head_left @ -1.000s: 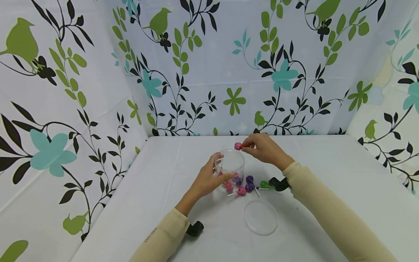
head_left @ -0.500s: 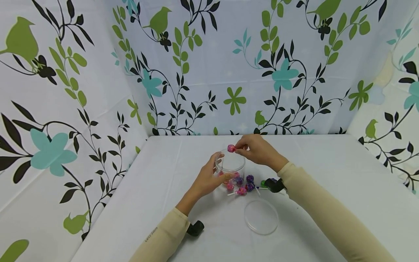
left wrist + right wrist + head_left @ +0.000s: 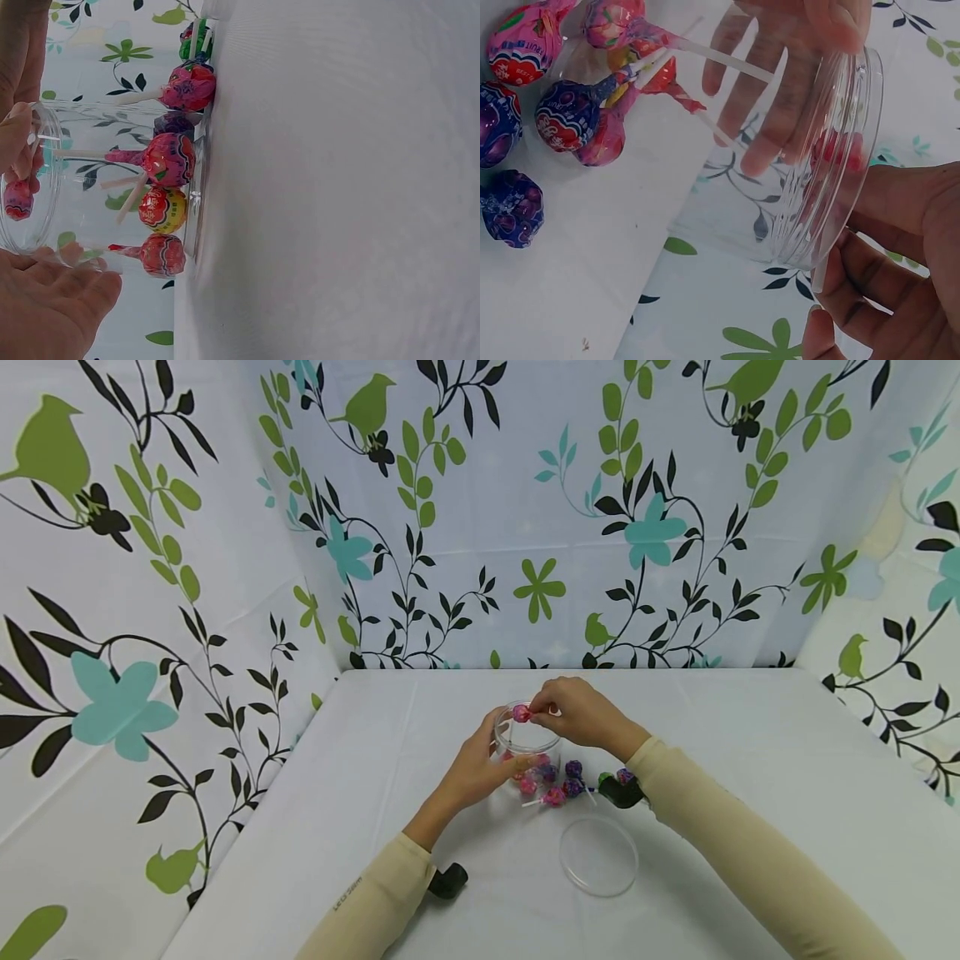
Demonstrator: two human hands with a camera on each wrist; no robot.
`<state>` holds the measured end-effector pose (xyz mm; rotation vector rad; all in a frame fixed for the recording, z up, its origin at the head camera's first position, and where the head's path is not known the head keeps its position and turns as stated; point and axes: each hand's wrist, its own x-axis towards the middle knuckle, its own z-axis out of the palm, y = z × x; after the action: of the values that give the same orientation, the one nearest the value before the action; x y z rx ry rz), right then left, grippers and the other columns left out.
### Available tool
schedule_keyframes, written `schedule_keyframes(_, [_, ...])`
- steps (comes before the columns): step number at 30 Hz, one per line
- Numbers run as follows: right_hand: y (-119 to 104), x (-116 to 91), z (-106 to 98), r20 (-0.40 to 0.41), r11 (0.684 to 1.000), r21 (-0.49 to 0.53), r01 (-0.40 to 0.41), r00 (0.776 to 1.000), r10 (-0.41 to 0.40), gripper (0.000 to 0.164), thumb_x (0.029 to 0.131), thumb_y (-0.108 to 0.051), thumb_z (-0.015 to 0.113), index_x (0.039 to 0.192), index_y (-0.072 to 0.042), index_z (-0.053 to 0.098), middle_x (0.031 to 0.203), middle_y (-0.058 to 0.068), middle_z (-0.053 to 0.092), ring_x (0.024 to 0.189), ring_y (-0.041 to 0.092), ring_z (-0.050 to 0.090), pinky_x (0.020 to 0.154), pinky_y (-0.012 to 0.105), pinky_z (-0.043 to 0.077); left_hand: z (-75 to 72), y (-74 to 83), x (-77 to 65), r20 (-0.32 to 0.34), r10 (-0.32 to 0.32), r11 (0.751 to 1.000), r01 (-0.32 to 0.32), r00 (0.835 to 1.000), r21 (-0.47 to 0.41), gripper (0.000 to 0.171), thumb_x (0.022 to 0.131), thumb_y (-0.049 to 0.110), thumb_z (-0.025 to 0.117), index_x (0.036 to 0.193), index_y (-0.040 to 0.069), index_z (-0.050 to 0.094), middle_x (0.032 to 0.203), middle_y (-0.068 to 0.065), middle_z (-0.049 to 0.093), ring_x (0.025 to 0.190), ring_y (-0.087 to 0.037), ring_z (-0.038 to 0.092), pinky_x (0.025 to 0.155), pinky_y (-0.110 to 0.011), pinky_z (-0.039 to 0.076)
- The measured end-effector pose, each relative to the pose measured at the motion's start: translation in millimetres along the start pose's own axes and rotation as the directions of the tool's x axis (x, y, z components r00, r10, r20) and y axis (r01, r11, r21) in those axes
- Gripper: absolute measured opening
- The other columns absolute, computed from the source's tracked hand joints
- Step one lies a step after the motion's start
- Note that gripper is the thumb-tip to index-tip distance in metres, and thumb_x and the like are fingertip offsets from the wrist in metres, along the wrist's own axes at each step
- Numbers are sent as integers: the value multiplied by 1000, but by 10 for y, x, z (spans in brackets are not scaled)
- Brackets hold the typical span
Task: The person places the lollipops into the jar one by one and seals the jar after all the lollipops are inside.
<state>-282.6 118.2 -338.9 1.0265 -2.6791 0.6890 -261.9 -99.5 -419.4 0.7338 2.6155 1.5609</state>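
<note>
A clear round jar [image 3: 528, 749] stands upright on the white table, its mouth uncovered. My left hand [image 3: 474, 770] grips the jar's side, thumb across the front and fingers round the far side. Between the thumb and fingers of my right hand [image 3: 588, 717], a pink-wrapped lollipop [image 3: 521, 713] is pinched by its stick end, its candy head at the jar's mouth. Through the wall in the left wrist view, several lollipops show at the bottom, including a red-and-yellow one [image 3: 163, 210] and a red one [image 3: 163, 256]. The right wrist view shows a purple lollipop [image 3: 568, 116].
Beside the jar's right front lie loose lollipops: a pink one [image 3: 553, 797], purple ones [image 3: 573, 787] and a green one [image 3: 605, 778] partly hidden by the black wrist camera [image 3: 621, 791]. A clear round lid [image 3: 597, 892] lies flat nearer the front. Patterned cloth [image 3: 465, 510] surrounds the table.
My right hand has moved left and down with the pink lollipop, from beside the jar's rim to over its mouth. The left hand and jar have stayed in place.
</note>
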Motion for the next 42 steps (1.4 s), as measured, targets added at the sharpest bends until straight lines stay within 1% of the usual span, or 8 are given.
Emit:
schedule_keyframes(2, [5, -1, 4, 1, 1000, -3, 12, 1000, -12, 9, 95, -7, 78, 103, -4, 82, 92, 1, 72, 84, 17, 64, 76, 32, 59, 2, 6, 1, 1, 0, 1000, 0, 1000, -1, 95, 90, 51, 79, 163, 16, 29, 159, -6, 43, 146, -29, 42, 115, -49, 39])
schedule_keyframes(6, [25, -14, -9, -8, 999, 10, 37, 999, -37, 11, 97, -6, 74, 105, -3, 81, 95, 3, 73, 87, 19, 66, 77, 37, 60, 10, 1, 0, 2, 4, 1000, -4, 1000, -2, 94, 92, 49, 78, 163, 15, 28, 160, -11, 42, 145, -35, 42, 115, -52, 39])
schedule_keyframes(10, [59, -52, -57, -62, 998, 40, 55, 997, -53, 12, 100, -5, 70, 106, -2, 80, 96, 4, 73, 86, 20, 66, 77, 42, 60, 14, -2, -2, 3, 9, 1000, -9, 1000, -15, 91, 93, 45, 78, 163, 15, 27, 159, -13, 43, 144, -38, 42, 115, -53, 38])
schedule_keyframes(15, [129, -140, -137, -161, 998, 55, 40, 986, -30, 11, 99, -4, 70, 104, -2, 79, 94, 3, 73, 85, 19, 64, 77, 42, 59, 12, -3, 5, -4, 21, 1000, -21, 1000, 5, 91, 93, 43, 79, 163, 15, 27, 160, -6, 43, 145, -32, 42, 116, -52, 37])
schedule_keyframes(18, [164, -209, -180, -186, 998, 60, 17, 982, -5, 10, 98, -4, 70, 103, -3, 79, 93, 2, 72, 85, 18, 63, 77, 41, 58, 11, -10, 12, -7, 30, 999, -30, 1000, 22, 91, 93, 41, 79, 162, 13, 27, 161, -3, 42, 146, -28, 41, 117, -50, 37])
schedule_keyframes(26, [235, -403, -235, -156, 998, 55, -32, 987, 40, 10, 99, -4, 70, 103, -5, 78, 92, 1, 72, 85, 17, 63, 75, 39, 57, 21, -23, 15, -1, 28, 1000, -27, 1000, 11, 92, 93, 43, 79, 163, 13, 26, 162, -9, 41, 147, -34, 40, 116, -52, 36])
schedule_keyframes(33, [337, -544, -225, -130, 997, 53, -59, 989, 65, 8, 98, -6, 71, 103, -5, 78, 94, 0, 73, 86, 17, 66, 75, 39, 58, 23, -30, 20, -6, 13, 1000, -13, 1000, 14, 92, 93, 44, 79, 163, 15, 27, 162, -4, 42, 147, -31, 40, 116, -51, 37])
schedule_keyframes(42, [455, -717, -240, -92, 996, 22, -85, 992, 86, 7, 95, -5, 75, 102, -5, 78, 94, -1, 72, 86, 17, 66, 77, 41, 58, 18, -14, 11, -3, 28, 999, -28, 1000, 22, 91, 94, 41, 79, 163, 12, 27, 162, -8, 42, 146, -33, 41, 115, -52, 37])
